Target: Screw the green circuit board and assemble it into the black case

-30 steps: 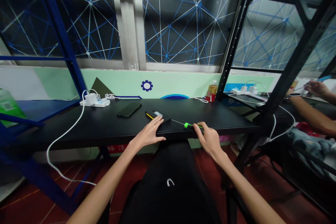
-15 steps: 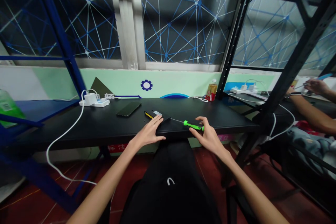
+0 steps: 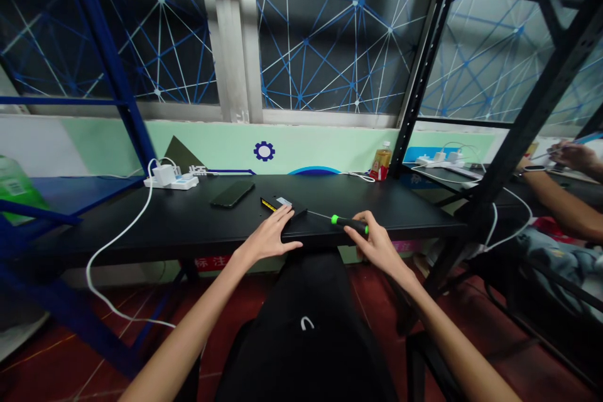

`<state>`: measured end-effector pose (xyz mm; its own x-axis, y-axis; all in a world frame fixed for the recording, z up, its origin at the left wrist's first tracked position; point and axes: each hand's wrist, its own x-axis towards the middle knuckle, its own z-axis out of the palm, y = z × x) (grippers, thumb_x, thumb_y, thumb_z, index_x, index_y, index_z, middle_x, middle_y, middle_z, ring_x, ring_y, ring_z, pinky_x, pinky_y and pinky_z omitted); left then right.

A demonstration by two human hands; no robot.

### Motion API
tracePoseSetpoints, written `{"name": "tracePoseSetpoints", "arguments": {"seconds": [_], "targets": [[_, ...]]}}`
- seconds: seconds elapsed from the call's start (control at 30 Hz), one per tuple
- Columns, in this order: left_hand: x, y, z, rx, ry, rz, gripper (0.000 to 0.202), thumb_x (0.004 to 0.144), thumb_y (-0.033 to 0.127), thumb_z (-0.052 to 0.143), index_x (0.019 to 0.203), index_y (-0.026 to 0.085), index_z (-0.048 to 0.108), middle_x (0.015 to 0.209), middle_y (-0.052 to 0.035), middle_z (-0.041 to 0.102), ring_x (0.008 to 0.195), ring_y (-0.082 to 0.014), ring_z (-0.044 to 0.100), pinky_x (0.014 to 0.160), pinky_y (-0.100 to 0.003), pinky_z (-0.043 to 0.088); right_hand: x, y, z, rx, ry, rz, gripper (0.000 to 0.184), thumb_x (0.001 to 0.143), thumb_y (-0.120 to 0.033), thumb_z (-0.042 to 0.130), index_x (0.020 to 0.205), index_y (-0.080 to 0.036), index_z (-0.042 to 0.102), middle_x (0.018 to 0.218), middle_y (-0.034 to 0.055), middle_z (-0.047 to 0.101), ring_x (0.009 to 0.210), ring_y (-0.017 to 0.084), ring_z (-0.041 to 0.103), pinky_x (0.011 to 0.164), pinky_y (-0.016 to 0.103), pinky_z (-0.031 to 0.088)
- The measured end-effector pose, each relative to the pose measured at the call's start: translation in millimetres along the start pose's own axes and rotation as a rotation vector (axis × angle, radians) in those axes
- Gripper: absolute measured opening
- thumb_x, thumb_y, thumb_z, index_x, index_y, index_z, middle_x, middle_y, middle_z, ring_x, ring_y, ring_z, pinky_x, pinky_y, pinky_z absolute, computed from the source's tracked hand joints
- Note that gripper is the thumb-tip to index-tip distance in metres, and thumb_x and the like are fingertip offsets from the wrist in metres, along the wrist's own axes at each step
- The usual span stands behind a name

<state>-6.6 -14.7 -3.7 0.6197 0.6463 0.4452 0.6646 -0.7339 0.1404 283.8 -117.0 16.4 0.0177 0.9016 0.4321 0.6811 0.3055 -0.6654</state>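
L hand (image 3: 269, 240) flat, fingers spread on black device (image 3: 288, 208), frame centre; R hand (image 3: 372, 242) pinching screwdriver (image 3: 347, 222), tip at device edge. Step: likely screw work; next needs tip seated.

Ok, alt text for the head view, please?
The left hand lies flat on a small black device on a black table, while the right hand grips a green-handled screwdriver aimed at it. A phone lies behind.
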Motion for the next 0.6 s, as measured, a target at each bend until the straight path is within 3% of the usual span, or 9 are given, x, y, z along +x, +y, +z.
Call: {"name": "tracePoseSetpoints", "arguments": {"seconds": [0.13, 0.3, 0.47, 0.53, 0.6], "targets": [[-0.5, 0.6, -0.2, -0.013, 0.019, 0.003, 0.089, 0.080, 0.068, 0.061, 0.146, 0.012, 0.043, 0.156, -0.0179, 0.036, 0.145, -0.0320, 0.031, 0.119, -0.048, 0.030, 0.5, -1.2, 4.4, -0.193, 0.105, 0.051, 0.040, 0.095, -0.060, 0.041, 0.087, -0.024, 0.055, 0.046, -0.0025, 0.054, 0.051, 0.022, 0.063, 0.058, 0.028, 0.039], [-0.7, 0.8, 1.1, -0.005, 0.020, 0.003, 0.089, 0.080, 0.069, 0.059, 0.146, 0.012, 0.043, 0.156, -0.0184, 0.035, 0.145, -0.0322, 0.031, 0.119, -0.049, 0.030, -0.6, -2.3, 4.3, -0.169, 0.068, -0.049, 0.042, 0.090, -0.057, 0.052, 0.113, -0.022, 0.050, 0.051, -0.0051, 0.055, 0.056, 0.023, 0.063, 0.060, 0.027, 0.040], [-1.1, -0.3, 2.6, -0.015, 0.034, 0.004, 0.089, 0.080, 0.068, 0.060, 0.148, 0.014, 0.041, 0.157, -0.0165, 0.035, 0.146, -0.0321, 0.030, 0.119, -0.049, 0.030, -0.6, -1.4, 7.8, -0.233, 0.119, -0.049, 0.037, 0.096, -0.057, 0.039, 0.088, -0.024, 0.054, 0.053, -0.0011, 0.055, 0.055, 0.022, 0.061, 0.056, 0.027, 0.036], [-1.1, 0.3, 2.1, -0.013, 0.030, -0.001, 0.089, 0.080, 0.068, 0.060, 0.148, 0.014, 0.041, 0.157, -0.0164, 0.035, 0.146, -0.0322, 0.030, 0.119, -0.049, 0.030, -0.5, -1.3, 7.1, -0.212, 0.109, -0.045, 0.038, 0.098, -0.056, 0.036, 0.092, -0.024, 0.056, 0.058, -0.0001, 0.059, 0.056, 0.021, 0.061, 0.057, 0.027, 0.037], [-1.1, 1.5, 1.3, -0.005, 0.024, -0.005, 0.089, 0.080, 0.068, 0.060, 0.147, 0.013, 0.042, 0.157, -0.0173, 0.035, 0.146, -0.0321, 0.030, 0.119, -0.049, 0.030, -0.5, -1.1, 5.6, -0.148, 0.092, -0.056, 0.035, 0.096, -0.055, 0.042, 0.106, -0.023, 0.053, 0.069, 0.0006, 0.064, 0.055, 0.019, 0.061, 0.058, 0.027, 0.039]]}}
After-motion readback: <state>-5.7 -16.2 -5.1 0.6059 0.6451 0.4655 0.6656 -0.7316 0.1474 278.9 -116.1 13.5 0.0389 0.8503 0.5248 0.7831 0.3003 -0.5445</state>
